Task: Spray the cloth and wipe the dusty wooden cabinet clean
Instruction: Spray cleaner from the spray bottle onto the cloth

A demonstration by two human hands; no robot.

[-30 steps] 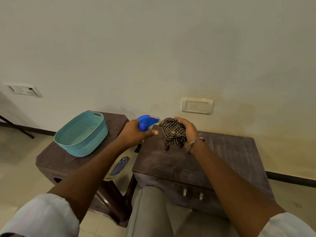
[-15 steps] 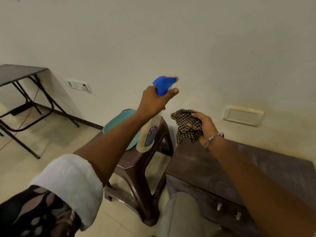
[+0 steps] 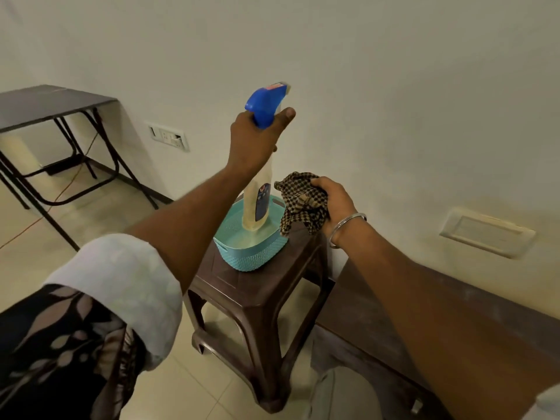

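Since a moment ago the bottle (image 3: pixel 257 207) has come over the basket (image 3: pixel 251 259), and the view has turned left.

Nearest, at the right, is the cabinet (image 3: pixel 348 313). Its dark top looks pale with dust, so I think no wiping has started. The right arm reaches out over it.

A bit farther stands the brown stool (image 3: pixel 257 298), just left of the cabinet. The basket sits on it.

The left hand (image 3: pixel 254 140) grips the bottle by the neck. Its fingers curl round it under the blue top, and one finger sticks out straight to the right. The bottle stands up tall, bottom down. Its bottom is inside the rim of the basket. I cannot tell if it touches the basket floor. I think the bottle is being put away.

The right hand (image 3: pixel 336 204) holds the cloth (image 3: pixel 300 204) just right of the bottle. The cloth is bunched up and a bit hangs down. The fingers curl into it, but most are hidden behind it. The cloth is lower than the blue top and the two do not touch.

The cabinet lies near and right of the cloth, so the right hand is the one closer to it. To wipe, that hand must come back and down.

Far left is a black table (image 3: pixel 45 104) by the wall.
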